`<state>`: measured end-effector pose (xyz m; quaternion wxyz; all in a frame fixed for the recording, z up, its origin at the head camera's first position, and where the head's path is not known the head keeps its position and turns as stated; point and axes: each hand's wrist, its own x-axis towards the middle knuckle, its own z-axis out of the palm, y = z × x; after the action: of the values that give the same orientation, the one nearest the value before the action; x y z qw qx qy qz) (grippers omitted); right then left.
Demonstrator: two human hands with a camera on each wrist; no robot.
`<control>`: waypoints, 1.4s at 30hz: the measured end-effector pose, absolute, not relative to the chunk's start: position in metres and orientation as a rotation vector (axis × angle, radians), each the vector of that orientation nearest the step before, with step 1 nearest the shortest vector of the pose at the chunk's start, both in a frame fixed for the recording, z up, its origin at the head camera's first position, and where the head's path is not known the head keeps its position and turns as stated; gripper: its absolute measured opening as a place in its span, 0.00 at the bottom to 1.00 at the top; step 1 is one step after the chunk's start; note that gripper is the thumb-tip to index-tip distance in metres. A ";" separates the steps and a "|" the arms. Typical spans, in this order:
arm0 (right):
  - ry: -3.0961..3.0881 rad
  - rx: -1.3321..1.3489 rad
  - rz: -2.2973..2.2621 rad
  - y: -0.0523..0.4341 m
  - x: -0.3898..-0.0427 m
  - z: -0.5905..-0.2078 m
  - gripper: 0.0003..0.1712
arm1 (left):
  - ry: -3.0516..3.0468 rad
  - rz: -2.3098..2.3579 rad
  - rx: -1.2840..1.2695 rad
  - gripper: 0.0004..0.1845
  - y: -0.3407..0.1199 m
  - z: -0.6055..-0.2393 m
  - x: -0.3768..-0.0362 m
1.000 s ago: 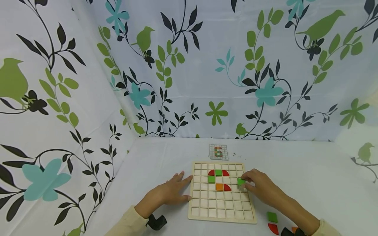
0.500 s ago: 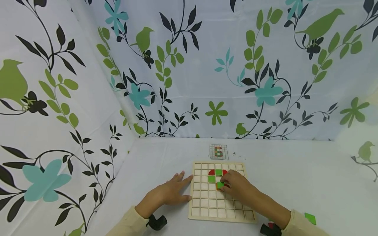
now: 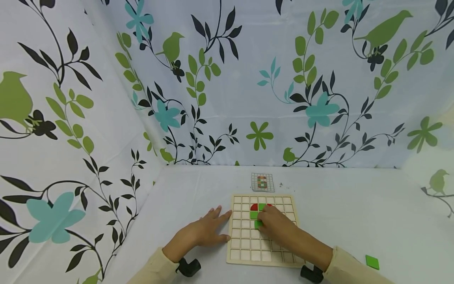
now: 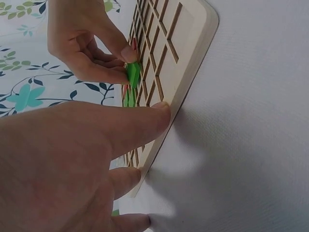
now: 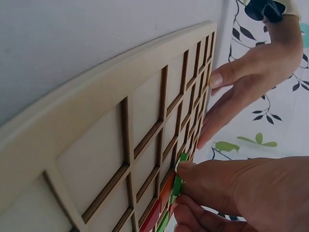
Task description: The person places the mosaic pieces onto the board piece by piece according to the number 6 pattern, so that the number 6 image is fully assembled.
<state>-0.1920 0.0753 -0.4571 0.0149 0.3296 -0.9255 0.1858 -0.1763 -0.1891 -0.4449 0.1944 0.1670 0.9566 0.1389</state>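
A wooden grid board [image 3: 244, 252] lies on the white table. In its upper rows sit a red piece [image 3: 253, 207] and green tiles [image 3: 253, 215]. My right hand [image 3: 273, 223] reaches over the board and pinches a green square tile [image 3: 258, 223] [image 4: 132, 74] [image 5: 178, 182] on edge at a cell below the placed green tile. An orange piece [image 5: 165, 191] shows just under my fingers. My left hand [image 3: 205, 232] lies flat with straight fingers against the board's left edge [image 4: 181, 92], holding nothing.
A small pattern card [image 3: 263, 182] lies beyond the board. A loose green tile [image 3: 372, 262] rests at the front right of the table. Patterned cloth walls close in the back and left. Black wrist devices [image 3: 188, 267] sit on both forearms.
My right hand carried the green tile from the board's right edge leftward across the board to a cell below the green tile. The left hand stayed put.
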 end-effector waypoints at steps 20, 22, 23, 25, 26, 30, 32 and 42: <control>-2.774 1.074 0.515 0.062 -0.193 -0.459 0.08 | 2.691 0.389 0.481 0.42 -0.191 -0.449 -0.177; -2.791 1.066 0.532 0.059 -0.193 -0.460 0.07 | 2.689 0.389 0.478 0.42 -0.191 -0.449 -0.177; -2.795 1.068 0.544 0.058 -0.193 -0.460 0.07 | 2.688 0.388 0.478 0.42 -0.191 -0.449 -0.177; -2.805 1.069 0.536 0.056 -0.194 -0.462 0.07 | 2.688 0.382 0.478 0.42 -0.191 -0.449 -0.177; -2.807 1.069 0.535 0.055 -0.194 -0.463 0.07 | 2.689 0.378 0.479 0.42 -0.191 -0.449 -0.177; -2.808 1.066 0.517 0.053 -0.195 -0.466 0.07 | 2.692 0.367 0.479 0.42 -0.191 -0.449 -0.178; -2.802 1.072 0.536 0.053 -0.195 -0.466 0.06 | 2.692 0.367 0.477 0.42 -0.191 -0.449 -0.178; -2.768 1.135 0.627 0.058 -0.191 -0.467 0.04 | 2.685 0.383 0.471 0.42 -0.191 -0.448 -0.177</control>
<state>-0.1908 0.0578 -0.4670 0.0426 0.3709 -0.9048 0.2049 -0.1774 -0.1908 -0.4479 0.1930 0.1680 0.9570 0.1364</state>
